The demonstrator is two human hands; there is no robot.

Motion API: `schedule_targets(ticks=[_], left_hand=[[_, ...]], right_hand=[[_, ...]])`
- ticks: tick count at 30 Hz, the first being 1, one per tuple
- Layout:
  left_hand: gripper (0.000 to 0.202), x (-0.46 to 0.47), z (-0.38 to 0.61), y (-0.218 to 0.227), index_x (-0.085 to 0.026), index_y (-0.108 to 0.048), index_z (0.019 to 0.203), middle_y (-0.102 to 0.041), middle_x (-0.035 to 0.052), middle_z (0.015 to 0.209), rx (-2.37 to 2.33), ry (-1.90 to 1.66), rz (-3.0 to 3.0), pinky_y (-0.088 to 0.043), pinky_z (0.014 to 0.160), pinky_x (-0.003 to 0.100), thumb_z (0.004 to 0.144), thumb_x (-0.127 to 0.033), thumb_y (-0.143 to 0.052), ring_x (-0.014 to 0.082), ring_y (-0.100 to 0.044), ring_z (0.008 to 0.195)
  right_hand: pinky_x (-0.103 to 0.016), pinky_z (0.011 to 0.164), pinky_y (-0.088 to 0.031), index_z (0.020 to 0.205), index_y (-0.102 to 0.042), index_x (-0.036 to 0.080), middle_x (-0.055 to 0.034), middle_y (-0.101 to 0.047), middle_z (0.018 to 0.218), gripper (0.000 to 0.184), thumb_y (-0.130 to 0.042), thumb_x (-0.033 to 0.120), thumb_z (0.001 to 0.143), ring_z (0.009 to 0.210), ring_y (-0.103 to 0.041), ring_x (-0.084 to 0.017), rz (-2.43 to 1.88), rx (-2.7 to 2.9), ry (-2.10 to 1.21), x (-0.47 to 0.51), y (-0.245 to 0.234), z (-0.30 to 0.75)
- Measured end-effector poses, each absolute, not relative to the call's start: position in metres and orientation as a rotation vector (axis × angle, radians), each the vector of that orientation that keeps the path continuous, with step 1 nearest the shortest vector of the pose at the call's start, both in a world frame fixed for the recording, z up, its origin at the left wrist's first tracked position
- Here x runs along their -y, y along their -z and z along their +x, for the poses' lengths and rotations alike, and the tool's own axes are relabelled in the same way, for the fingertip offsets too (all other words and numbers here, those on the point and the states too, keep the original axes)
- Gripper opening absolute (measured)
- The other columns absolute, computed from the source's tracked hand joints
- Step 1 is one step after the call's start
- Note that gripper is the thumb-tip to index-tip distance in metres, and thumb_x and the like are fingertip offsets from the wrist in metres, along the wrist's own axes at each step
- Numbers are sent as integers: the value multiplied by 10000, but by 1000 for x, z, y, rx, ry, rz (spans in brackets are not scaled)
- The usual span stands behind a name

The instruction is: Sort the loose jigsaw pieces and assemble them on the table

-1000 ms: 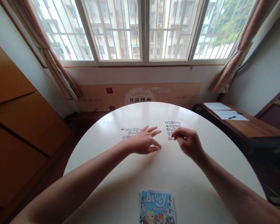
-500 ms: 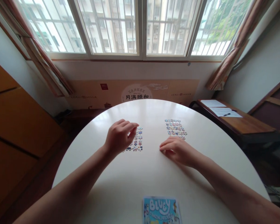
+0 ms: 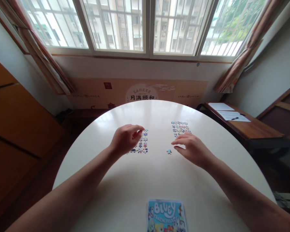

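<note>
My left hand is over the left group of jigsaw puzzle pieces, covering part of it. Its thumb and index finger pinch together at a light blue puzzle piece at the group's far right corner. Beside the right group of puzzle pieces, my right hand is held with thumb and fingers apart and nothing between them. Just left of its fingertips, a single blue puzzle piece lies on the white round table. The right hand hides the near rows of the right group.
A blue Bluey booklet or card lies near the front of the table. On the right stands a wooden side table with papers and a pen on it. A barred window and a printed banner are beyond.
My right hand has let go of the blue puzzle piece, opened and moved slightly right and away. The left hand's thumb and index finger have closed together. The view has tilted slightly.
</note>
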State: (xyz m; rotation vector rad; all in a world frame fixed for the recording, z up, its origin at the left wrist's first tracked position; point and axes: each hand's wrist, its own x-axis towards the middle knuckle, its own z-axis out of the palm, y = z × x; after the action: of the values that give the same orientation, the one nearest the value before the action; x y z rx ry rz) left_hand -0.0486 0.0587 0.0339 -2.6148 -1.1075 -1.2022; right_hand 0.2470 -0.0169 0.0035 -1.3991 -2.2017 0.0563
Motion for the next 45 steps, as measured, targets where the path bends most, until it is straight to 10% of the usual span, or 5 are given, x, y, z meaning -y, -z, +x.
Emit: schedule_targets(ticks=[23,45], left_hand=[[192,-46,-34,-26,-206,-727,881,-605,-38,568,765,1103,-2913,-452,557,230,877,-196,-535,104,-567,528],[213,-113,-99,-20,-201,-750,875,-585,-26,576,1758,1403,-2161,-399,603,269,830,-267,-552,147,-528,551]], right_hand=[[-434,874,-511,1056,-764,251,-73,-703,1020,228,-708,224,836,987,-627,-272,-1523,2193,-76,16,-6,258],[-400,819,-515,914,-788,279,-52,-728,924,157,-667,202,853,916,-640,-257,-1449,2252,-153,13,10,250]])
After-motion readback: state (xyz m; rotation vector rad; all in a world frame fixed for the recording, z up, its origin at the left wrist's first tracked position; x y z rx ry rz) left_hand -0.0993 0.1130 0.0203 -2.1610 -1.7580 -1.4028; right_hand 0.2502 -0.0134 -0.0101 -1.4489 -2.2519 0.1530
